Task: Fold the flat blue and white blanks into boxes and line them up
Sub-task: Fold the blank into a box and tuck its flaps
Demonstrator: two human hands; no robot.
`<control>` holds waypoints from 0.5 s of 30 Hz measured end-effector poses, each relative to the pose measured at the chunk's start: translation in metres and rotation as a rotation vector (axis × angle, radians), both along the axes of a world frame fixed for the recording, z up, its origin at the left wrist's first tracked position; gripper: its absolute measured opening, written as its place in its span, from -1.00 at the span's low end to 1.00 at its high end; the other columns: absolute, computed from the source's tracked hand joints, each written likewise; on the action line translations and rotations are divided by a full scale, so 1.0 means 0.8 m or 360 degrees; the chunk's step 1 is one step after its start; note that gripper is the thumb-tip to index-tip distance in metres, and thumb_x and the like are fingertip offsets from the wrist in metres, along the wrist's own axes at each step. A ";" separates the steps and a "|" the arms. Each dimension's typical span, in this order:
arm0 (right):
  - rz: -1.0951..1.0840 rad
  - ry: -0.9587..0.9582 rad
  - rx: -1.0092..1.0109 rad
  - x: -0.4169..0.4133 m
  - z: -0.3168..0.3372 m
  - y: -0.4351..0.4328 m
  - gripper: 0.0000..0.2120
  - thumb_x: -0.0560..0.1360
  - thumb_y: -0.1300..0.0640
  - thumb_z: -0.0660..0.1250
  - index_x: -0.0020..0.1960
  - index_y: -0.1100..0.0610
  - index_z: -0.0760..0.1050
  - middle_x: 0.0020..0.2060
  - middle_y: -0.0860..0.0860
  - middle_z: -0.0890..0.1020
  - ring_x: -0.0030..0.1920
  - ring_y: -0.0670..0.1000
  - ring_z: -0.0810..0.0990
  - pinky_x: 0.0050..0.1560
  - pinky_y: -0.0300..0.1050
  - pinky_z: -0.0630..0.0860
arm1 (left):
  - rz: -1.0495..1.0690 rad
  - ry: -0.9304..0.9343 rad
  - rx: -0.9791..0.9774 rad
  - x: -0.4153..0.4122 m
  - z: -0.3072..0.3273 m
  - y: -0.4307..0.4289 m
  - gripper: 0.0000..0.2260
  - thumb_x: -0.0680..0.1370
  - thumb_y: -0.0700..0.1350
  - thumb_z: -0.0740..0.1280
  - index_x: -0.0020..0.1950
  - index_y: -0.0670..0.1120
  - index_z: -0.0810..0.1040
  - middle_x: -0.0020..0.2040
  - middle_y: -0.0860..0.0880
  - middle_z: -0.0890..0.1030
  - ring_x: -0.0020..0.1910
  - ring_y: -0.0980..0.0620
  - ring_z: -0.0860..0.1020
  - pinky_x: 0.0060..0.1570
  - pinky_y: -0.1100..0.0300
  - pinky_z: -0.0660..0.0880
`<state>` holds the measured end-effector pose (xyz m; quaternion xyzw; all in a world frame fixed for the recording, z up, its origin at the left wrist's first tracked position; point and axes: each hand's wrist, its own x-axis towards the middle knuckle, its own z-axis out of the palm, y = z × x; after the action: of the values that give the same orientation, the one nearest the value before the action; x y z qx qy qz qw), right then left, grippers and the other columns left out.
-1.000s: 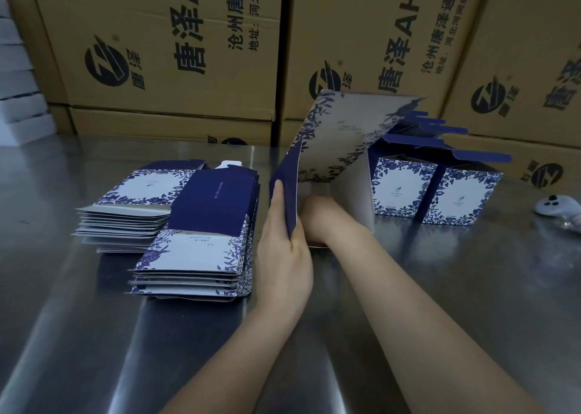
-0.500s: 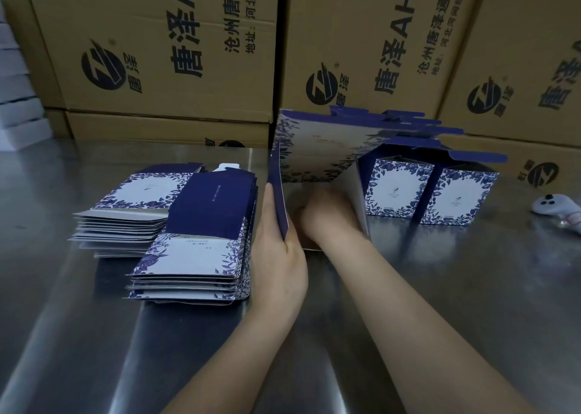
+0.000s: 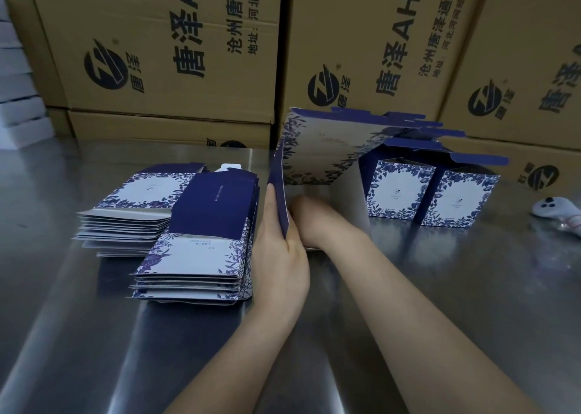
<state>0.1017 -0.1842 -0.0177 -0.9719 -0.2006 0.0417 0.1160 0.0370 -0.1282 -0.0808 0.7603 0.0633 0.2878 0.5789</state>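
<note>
Blue-and-white card, a half-opened blank [image 3: 320,149], is stood on the bench [image 3: 440,288]. Its dark side panel is pinched by the left hand [image 3: 279,256]. The right hand [image 3: 314,218] is tucked inside the blank; whether it grips cannot be told. A near stack [image 3: 195,256] and a far stack [image 3: 132,212] of flat blanks are laid just left of the left hand. A left box [image 3: 397,190] and a right box [image 3: 457,201] are stood side by side right of the blank

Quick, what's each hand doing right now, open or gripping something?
Left hand: grips the navy side panel of the half-folded box.
Right hand: reaches inside that box; fingers hidden, cannot tell.
</note>
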 end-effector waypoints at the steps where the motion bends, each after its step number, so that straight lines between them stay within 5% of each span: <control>1: -0.0012 -0.0021 0.0062 -0.001 0.000 0.001 -0.67 0.61 0.13 0.16 -0.33 0.03 0.31 -0.37 -0.03 0.41 -0.36 -0.05 0.38 -0.40 -0.21 0.28 | -0.0006 -0.0003 -0.0005 -0.001 0.001 0.000 -0.53 0.65 0.02 0.04 0.59 0.13 0.18 0.46 -0.02 0.44 0.42 -0.07 0.41 0.35 0.01 0.37; 10: 0.0027 0.0125 0.0084 -0.012 0.007 0.006 -0.65 0.64 0.15 0.13 -0.32 0.03 0.26 -0.36 -0.06 0.36 -0.36 -0.11 0.32 -0.36 -0.31 0.26 | -0.0021 0.0024 -0.0005 -0.004 0.007 0.002 -0.46 0.58 0.12 -0.03 0.59 0.17 0.16 0.44 -0.03 0.46 0.35 -0.11 0.46 0.26 -0.02 0.43; 15: -0.0020 -0.0048 0.0517 -0.018 0.007 0.003 -0.69 0.58 0.14 0.22 -0.34 0.05 0.43 -0.34 0.02 0.55 -0.28 0.02 0.53 -0.32 -0.18 0.41 | -0.0023 -0.0069 -0.0115 -0.008 0.016 0.003 -0.52 0.62 0.01 0.04 0.56 0.05 0.27 0.41 -0.06 0.49 0.38 -0.07 0.43 0.35 -0.07 0.37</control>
<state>0.0872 -0.1815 -0.0118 -0.9421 -0.2004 -0.0065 0.2688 0.0305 -0.1259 -0.0678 0.7330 0.0556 0.2976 0.6092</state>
